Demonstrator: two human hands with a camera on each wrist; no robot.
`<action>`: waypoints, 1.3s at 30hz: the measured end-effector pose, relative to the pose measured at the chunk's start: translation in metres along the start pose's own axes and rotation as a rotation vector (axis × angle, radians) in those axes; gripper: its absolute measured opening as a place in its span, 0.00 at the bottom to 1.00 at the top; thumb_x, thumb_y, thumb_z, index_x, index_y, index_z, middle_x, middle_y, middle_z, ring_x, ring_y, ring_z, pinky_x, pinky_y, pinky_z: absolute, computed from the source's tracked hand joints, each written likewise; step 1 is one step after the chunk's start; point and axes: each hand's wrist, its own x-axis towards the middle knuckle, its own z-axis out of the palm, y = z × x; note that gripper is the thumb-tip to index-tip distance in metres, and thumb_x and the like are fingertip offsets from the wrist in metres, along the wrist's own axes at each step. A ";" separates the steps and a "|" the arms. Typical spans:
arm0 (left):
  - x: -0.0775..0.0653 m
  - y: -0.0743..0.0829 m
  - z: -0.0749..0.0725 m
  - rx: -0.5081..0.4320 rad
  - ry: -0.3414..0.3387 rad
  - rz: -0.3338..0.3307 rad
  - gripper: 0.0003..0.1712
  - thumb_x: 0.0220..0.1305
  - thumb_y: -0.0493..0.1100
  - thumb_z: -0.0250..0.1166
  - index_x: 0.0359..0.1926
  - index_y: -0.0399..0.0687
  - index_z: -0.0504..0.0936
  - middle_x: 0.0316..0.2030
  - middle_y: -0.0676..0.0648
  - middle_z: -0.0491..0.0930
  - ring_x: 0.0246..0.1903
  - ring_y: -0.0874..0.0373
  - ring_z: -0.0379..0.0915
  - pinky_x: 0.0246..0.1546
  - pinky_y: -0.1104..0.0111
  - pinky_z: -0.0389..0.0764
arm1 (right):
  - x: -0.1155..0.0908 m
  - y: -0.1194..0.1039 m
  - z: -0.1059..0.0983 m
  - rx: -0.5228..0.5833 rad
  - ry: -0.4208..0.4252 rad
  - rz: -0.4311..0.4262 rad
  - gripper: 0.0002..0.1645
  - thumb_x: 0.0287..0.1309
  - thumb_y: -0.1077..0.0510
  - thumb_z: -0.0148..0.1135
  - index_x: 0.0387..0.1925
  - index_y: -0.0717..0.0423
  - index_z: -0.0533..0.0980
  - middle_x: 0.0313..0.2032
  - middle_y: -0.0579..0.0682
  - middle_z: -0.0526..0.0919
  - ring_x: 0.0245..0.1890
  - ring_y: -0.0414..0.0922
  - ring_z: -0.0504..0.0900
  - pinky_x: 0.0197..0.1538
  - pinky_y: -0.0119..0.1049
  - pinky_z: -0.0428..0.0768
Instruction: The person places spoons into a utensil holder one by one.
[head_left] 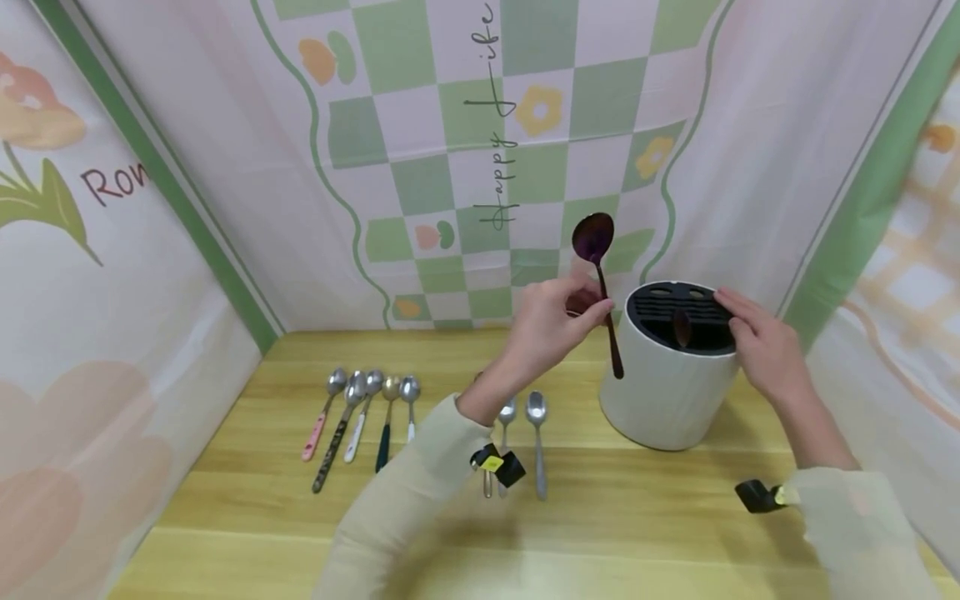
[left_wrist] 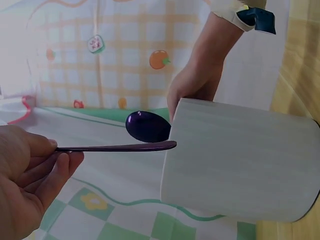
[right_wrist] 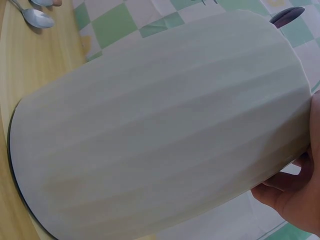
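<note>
My left hand (head_left: 551,321) pinches a dark purple spoon (head_left: 593,237) by its handle, the round bowl up and the handle end down beside the white utensil holder (head_left: 663,408). A dark reddish patch shows behind these fingers; I cannot tell what it is. The left wrist view shows the thumb and fingertips on the thin handle, its bowl out of frame. My right hand (head_left: 772,350) holds the holder at the right of its rim, fingers bent around the side. Another dark spoon (left_wrist: 147,126) stands in the holder's black slotted top (head_left: 678,310), bowl up.
On the wooden table (head_left: 585,533), several spoons (head_left: 352,387) with coloured handles lie at the left. More metal spoons, one of them a plain spoon (head_left: 537,408), lie partly under my left forearm. A patterned cloth (head_left: 420,125) hangs behind the table.
</note>
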 end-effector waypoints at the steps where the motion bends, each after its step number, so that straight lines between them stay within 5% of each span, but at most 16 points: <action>1: 0.002 0.002 0.001 -0.001 0.007 0.009 0.07 0.67 0.41 0.66 0.37 0.41 0.84 0.33 0.46 0.87 0.32 0.63 0.85 0.35 0.86 0.79 | -0.001 0.000 0.000 -0.001 -0.003 0.001 0.30 0.77 0.53 0.32 0.72 0.58 0.62 0.74 0.62 0.59 0.73 0.71 0.54 0.72 0.70 0.51; 29: 0.047 0.050 0.027 -0.072 -0.023 0.138 0.08 0.69 0.39 0.63 0.43 0.38 0.84 0.36 0.45 0.89 0.34 0.65 0.86 0.37 0.88 0.76 | -0.006 -0.002 -0.002 0.004 0.006 0.020 0.30 0.77 0.52 0.33 0.72 0.59 0.64 0.73 0.62 0.60 0.73 0.70 0.56 0.72 0.69 0.54; 39: 0.063 0.056 0.040 0.062 -0.020 0.087 0.10 0.70 0.45 0.63 0.44 0.46 0.87 0.37 0.54 0.89 0.35 0.73 0.84 0.37 0.91 0.73 | -0.005 0.001 -0.001 0.004 0.013 0.039 0.29 0.77 0.51 0.32 0.73 0.52 0.63 0.74 0.59 0.60 0.73 0.70 0.56 0.69 0.71 0.55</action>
